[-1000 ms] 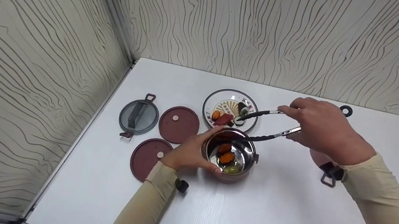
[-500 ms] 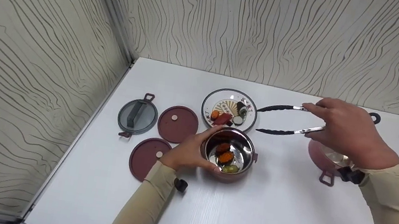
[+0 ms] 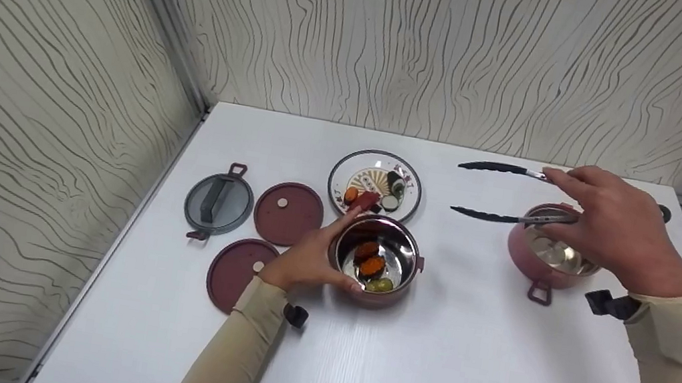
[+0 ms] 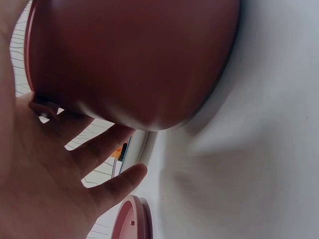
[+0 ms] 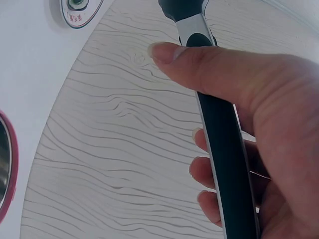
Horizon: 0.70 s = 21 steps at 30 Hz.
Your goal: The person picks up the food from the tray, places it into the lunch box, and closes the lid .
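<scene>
My left hand holds the side of a dark red pot, thumb at its near rim and fingers round the far side. Orange-topped sushi pieces and a green piece lie in its shiny steel inside. In the left wrist view the fingers spread along the pot's wall. My right hand grips black-and-silver tongs, their arms spread apart with nothing between the tips. The right wrist view shows thumb and fingers round the tongs' dark handle.
Behind the pot, a patterned plate bears several food pieces. A pink pot stands at the right, partly under the right hand. Two dark red lids and a glass lid lie at the left. Walls edge the table.
My right hand has moved right with the tongs, away from the plate and first pot, toward the pink pot. My left hand stays on its pot. The head view has shifted slightly.
</scene>
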Motion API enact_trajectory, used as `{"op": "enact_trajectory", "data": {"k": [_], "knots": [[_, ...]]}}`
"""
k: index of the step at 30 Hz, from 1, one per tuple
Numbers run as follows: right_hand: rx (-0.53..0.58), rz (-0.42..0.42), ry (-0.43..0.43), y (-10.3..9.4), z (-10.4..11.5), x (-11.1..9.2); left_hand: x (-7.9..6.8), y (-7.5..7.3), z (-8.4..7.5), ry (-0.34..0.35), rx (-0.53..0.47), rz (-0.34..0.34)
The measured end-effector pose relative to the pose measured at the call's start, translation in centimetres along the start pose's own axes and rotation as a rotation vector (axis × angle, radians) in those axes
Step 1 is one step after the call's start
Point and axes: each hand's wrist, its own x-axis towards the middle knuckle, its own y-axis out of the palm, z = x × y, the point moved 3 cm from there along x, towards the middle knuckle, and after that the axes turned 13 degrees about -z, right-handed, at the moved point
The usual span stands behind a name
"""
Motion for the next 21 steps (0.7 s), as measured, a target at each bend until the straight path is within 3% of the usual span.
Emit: {"op": "enact_trajectory", "data": {"k": [5, 9, 14, 21], "knots": [[0.005, -0.015, -0.006, 0.2, -0.7, -1.0, 0.0, -0.4, -0.1, 0.006, -0.007, -0.022], [0.015, -0.035, 0.011, 0.1, -1.3, -2.1, 0.7, -1.3, -0.5, 0.032, 0.004, -0.097], [0.023, -0.098, 0.029, -0.1, -1.9, -3.6, 2.6, -2.6, -1.4, 0.033, 0.022, -0.213], [0.038, -0.096, 0.072, 0.2, -1.9, -5.3, 6.5, -4.6, -1.1, -0.078, 0.116, -0.372]]}}
